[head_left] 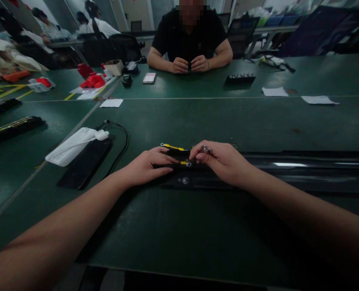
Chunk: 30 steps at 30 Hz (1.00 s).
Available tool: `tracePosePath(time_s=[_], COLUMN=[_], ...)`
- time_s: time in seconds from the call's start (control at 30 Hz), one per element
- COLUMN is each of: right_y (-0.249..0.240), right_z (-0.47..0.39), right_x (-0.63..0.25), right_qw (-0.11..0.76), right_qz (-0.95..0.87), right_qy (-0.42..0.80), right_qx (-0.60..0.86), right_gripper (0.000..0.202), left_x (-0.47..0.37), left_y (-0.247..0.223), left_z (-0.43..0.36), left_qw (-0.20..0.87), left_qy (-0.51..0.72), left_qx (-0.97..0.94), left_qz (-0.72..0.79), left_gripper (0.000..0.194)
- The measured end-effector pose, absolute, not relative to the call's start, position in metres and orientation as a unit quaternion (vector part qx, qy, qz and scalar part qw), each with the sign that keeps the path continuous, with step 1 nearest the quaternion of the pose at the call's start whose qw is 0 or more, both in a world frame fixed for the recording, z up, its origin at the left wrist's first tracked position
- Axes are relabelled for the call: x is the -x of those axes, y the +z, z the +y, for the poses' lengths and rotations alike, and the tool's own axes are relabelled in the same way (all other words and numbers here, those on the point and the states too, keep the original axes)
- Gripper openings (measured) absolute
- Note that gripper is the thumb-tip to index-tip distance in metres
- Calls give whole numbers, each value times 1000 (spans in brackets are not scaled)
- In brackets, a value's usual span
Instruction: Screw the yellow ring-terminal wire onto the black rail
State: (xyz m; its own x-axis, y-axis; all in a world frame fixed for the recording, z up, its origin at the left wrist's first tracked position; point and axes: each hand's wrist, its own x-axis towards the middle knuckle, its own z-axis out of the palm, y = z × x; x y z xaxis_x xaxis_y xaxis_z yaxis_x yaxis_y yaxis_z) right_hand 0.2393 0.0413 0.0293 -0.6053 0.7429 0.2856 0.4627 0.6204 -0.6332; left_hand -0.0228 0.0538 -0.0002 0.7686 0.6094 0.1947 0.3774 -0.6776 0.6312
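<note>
A long black glossy strip [313, 163] lies across the green table, its left end under both hands. My left hand [150, 163] rests on that end with its fingers apart, the fingertips beside a short yellow wire piece with a metal ring [188, 163]. Another yellow wire [174, 147] with a ring terminal sticks out behind my left fingers. My right hand [220, 159] is closed over the strip, with small metal pieces [206, 149] at its curled fingers. Thumb and forefinger pinch near the ring; what is between them is too small to name.
To the left lie a black phone-like slab [85, 167], a white pouch [73, 145] and a black cable [126, 143]. Across the green table [167, 234] sits a person in black [191, 40], near a black block [240, 79]. White papers [275, 92] lie farther back.
</note>
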Motion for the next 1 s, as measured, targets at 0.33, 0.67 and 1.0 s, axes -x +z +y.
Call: tracePosePath(time_s=[0.33, 0.67, 1.0], right_y=[32, 28, 29], right_z=[41, 43, 42], right_x=[-240, -242, -241], right_qw=[286, 276, 287], right_qz=[-856, -860, -843], right_qy=[253, 269, 309], right_qx=[349, 334, 335], right_gripper=[16, 14, 15], left_x=[24, 24, 23], left_y=[0, 0, 4], left_z=[54, 55, 54], left_qw=[304, 321, 338], left_qy=[202, 196, 191], left_qx=[-891, -883, -874], left_qz=[271, 280, 292], left_gripper=[21, 21, 20])
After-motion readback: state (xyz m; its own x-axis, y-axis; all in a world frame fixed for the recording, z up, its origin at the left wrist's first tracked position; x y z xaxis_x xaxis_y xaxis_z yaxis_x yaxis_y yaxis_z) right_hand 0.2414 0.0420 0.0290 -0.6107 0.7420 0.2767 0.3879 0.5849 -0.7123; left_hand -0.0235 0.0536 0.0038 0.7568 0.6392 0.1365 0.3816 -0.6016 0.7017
